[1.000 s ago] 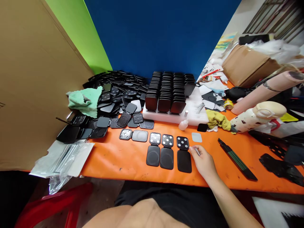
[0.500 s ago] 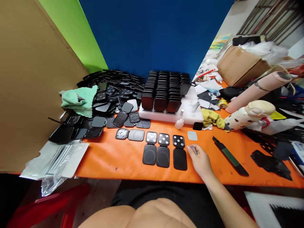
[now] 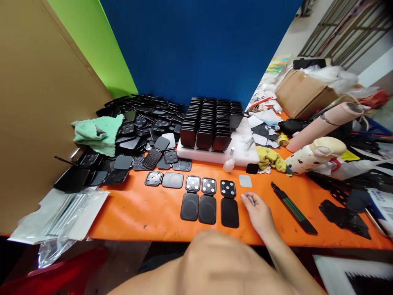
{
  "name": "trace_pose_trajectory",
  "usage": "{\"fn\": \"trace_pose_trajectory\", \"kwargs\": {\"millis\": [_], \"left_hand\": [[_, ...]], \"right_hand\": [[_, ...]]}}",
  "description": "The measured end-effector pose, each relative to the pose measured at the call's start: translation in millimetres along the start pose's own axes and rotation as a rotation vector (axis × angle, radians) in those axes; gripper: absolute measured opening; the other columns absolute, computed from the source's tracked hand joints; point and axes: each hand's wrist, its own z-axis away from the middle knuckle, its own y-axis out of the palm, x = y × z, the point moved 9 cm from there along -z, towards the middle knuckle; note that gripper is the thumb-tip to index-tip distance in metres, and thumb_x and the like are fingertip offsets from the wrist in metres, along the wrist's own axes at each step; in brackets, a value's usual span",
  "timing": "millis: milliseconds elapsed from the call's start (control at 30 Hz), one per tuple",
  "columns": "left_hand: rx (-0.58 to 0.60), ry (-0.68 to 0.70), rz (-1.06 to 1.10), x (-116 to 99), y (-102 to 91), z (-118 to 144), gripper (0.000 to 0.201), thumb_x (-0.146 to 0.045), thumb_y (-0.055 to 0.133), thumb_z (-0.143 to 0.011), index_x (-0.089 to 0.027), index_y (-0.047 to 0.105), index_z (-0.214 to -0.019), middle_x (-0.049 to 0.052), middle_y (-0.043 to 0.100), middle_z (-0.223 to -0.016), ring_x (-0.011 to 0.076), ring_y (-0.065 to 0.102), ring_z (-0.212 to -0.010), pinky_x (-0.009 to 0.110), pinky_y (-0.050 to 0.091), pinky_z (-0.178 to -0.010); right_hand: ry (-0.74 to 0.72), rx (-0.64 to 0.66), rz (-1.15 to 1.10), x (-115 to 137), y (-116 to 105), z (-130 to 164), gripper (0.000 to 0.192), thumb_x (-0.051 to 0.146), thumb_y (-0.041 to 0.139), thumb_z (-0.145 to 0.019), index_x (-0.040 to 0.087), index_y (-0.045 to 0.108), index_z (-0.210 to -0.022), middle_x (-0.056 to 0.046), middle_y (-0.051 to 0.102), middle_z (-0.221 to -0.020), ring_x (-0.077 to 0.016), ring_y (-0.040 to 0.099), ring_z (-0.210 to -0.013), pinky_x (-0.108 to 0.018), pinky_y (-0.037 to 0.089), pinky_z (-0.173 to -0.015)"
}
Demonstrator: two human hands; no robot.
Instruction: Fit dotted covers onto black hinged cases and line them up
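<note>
My right hand [image 3: 259, 213] rests on the orange table with its fingers curled around a small silvery metal piece [image 3: 251, 200]; its kind is unclear. Just left of it lies a hinged black case [image 3: 229, 212], spread flat, with silvery discs in its smaller half. Two similar opened cases, a middle one [image 3: 207, 209] and a left one [image 3: 189, 207], lie alongside. A grey rounded square sheet [image 3: 245, 181] sits above my fingertips. My left hand [image 3: 215, 254] looms large and blurred at the bottom, close to the camera; its fingers cannot be made out.
Rows of upright black plates [image 3: 205, 139] stand on a white foam block [image 3: 211, 157]. Black parts [image 3: 141, 119] pile up at the back left beside a green cloth [image 3: 98, 135]. A green-black cutter knife [image 3: 293, 209], yellow cloth [image 3: 272, 159] and cream bottle [image 3: 316, 155] lie right.
My left hand has risen farther into view at the bottom centre. The view has shifted slightly; my right hand keeps its place with the silvery piece in it.
</note>
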Motion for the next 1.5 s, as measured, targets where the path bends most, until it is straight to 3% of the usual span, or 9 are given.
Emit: {"fn": "trace_pose_trajectory", "kwargs": {"millis": [100,133,233,333,467,733,967,1233,1500], "left_hand": [[0.19,0.222,-0.002,2.3,34.0,-29.6,0.023,-0.021,0.046,-0.087,-0.025,0.064,-0.101,-0.001,0.071,-0.082,0.0128,0.064,-0.07,0.022,0.05,-0.067],[0.237,0.239,-0.062,10.4,45.9,-35.2,0.022,-0.019,0.045,-0.088,-0.021,0.065,-0.096,0.001,0.071,-0.081,0.0128,0.063,-0.069,0.023,0.049,-0.067],[0.318,0.22,-0.241,40.5,78.0,-39.9,0.021,-0.029,0.049,-0.087,-0.017,0.065,-0.081,0.004,0.068,-0.076,0.0167,0.062,-0.074,0.028,0.049,-0.069],[0.292,0.168,-0.319,62.9,94.1,-34.6,0.013,-0.021,0.051,-0.084,-0.017,0.064,-0.085,0.006,0.067,-0.1,0.0196,0.06,-0.091,0.035,0.048,-0.084],[0.273,0.11,-0.333,77.5,99.5,-23.9,0.018,-0.013,0.053,-0.079,-0.021,0.062,-0.092,0.004,0.06,-0.117,0.02,0.054,-0.104,0.04,0.041,-0.096],[0.231,0.072,-0.305,83.6,98.7,-13.9,0.021,-0.033,0.047,-0.088,-0.024,0.066,-0.089,0.001,0.058,-0.125,0.0232,0.049,-0.117,0.047,0.032,-0.104],[0.244,0.076,-0.363,89.4,110.8,-5.8,0.025,-0.025,0.048,-0.086,-0.025,0.059,-0.109,0.003,0.055,-0.128,0.0233,0.048,-0.12,0.043,0.039,-0.101],[0.236,0.091,-0.382,94.1,114.2,-4.7,0.029,-0.019,0.048,-0.085,-0.026,0.056,-0.112,0.002,0.054,-0.129,0.0221,0.048,-0.12,0.04,0.04,-0.101],[0.245,0.096,-0.372,94.2,114.1,-2.3,0.029,-0.02,0.047,-0.086,-0.026,0.057,-0.113,0.002,0.054,-0.13,0.0227,0.047,-0.121,0.041,0.04,-0.101]], "right_hand": [[-0.008,0.006,0.092,-4.6,-14.6,-14.6,0.04,0.053,0.044,-0.081,0.019,0.063,-0.09,-0.008,0.07,-0.087,-0.024,0.064,-0.081,-0.03,0.048,-0.068],[-0.015,0.019,0.128,-5.3,-19.6,-21.7,0.039,0.052,0.045,-0.081,0.02,0.063,-0.092,-0.008,0.07,-0.087,-0.0244,0.064,-0.08,-0.031,0.047,-0.067],[-0.049,0.082,0.235,-4.2,-31.5,-45.2,0.032,0.047,0.047,-0.081,0.024,0.065,-0.093,-0.005,0.071,-0.088,-0.0247,0.065,-0.08,-0.031,0.046,-0.066],[-0.088,0.127,0.334,0.0,-38.3,-62.0,0.028,0.042,0.046,-0.081,0.026,0.066,-0.094,-0.004,0.071,-0.092,-0.0253,0.064,-0.084,-0.032,0.046,-0.07],[-0.11,0.168,0.428,2.6,-36.2,-63.5,0.031,0.042,0.043,-0.083,0.024,0.065,-0.098,-0.005,0.071,-0.093,-0.0259,0.064,-0.085,-0.034,0.047,-0.071],[-0.162,0.285,0.526,4.7,-22.4,-70.2,0.038,0.039,0.046,-0.084,0.025,0.059,-0.116,-0.006,0.07,-0.1,-0.0247,0.065,-0.091,-0.032,0.047,-0.075],[-0.326,0.378,0.619,14.4,-10.5,-87.0,0.045,0.04,0.062,-0.075,0.028,0.059,-0.118,-0.006,0.069,-0.105,-0.0255,0.065,-0.09,-0.031,0.046,-0.072],[-0.538,0.281,0.755,38.1,-15.3,-70.0,0.031,0.034,0.039,-0.089,0.026,0.068,-0.097,-0.005,0.071,-0.082,-0.0208,0.062,-0.078,-0.027,0.04,-0.069],[-0.518,0.102,0.783,58.4,-27.0,-107.3,0.025,0.035,0.043,-0.088,0.029,0.066,-0.096,-0.002,0.071,-0.082,-0.0202,0.063,-0.073,-0.024,0.037,-0.058]]}}
